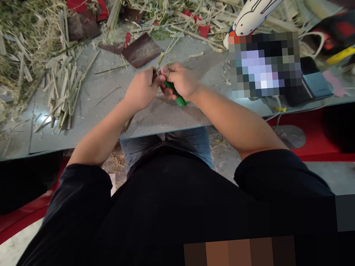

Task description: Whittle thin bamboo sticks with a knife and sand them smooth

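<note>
My right hand point(179, 81) is closed around a green-handled tool point(180, 99), probably a small knife. A bit of shiny metal shows between my two hands, but the shape of the blade is hidden. My left hand point(143, 88) is pinched closed on a thin plant stalk point(161, 58), whose pale end sticks out beyond the fingers. What looks like the same stalk's other end shows below my left forearm. Both hands meet just above the grey tabletop point(151, 118), near its front edge. Beyond them lies a dark brown flat piece point(142, 50).
Cut stalk strips point(62, 95) lie in a bundle at the left, beside heaped shavings point(25, 34). More peelings cover the back, with red scraps point(204, 30). At right stand a rabbit-print cylinder point(255, 10), a pixelated device and a yellow-handled item point(346, 52). Red chairs flank the table.
</note>
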A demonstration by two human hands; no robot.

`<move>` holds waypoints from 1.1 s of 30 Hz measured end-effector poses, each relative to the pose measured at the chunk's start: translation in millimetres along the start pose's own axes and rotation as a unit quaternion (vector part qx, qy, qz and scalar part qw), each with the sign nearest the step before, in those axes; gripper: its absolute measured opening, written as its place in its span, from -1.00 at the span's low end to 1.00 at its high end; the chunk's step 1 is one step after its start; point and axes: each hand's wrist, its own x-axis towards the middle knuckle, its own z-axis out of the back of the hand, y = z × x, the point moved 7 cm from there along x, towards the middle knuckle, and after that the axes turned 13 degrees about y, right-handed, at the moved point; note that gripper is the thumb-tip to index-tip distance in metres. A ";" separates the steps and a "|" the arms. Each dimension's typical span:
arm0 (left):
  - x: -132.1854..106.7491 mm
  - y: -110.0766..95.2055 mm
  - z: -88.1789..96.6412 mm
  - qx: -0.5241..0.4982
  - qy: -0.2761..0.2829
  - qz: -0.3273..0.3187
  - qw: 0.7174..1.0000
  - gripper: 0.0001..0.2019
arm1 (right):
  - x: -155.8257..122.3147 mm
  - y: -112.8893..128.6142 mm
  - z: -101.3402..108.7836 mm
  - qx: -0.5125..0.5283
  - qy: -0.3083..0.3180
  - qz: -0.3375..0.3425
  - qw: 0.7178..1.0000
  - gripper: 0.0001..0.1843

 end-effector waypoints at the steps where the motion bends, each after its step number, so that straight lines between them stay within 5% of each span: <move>1: 0.0 -0.2 1.2 0.003 -0.003 0.003 1.000 -0.67 | 1.1 -0.7 0.5 0.000 -0.008 0.008 1.000 -0.33; 13: -5.1 -11.8 0.7 -0.016 0.052 -0.041 0.998 -0.62 | -7.5 -1.0 -1.7 -0.008 0.095 -0.104 0.990 -0.38; 28: 1.0 6.3 6.3 0.007 -0.023 -0.009 1.000 -0.68 | -2.4 5.4 -0.6 -0.045 -0.062 -0.026 0.997 -0.37; 33: -4.4 -6.1 6.8 0.009 0.009 -0.017 1.000 -0.65 | -1.1 -2.4 3.9 -0.043 0.018 -0.062 0.997 -0.39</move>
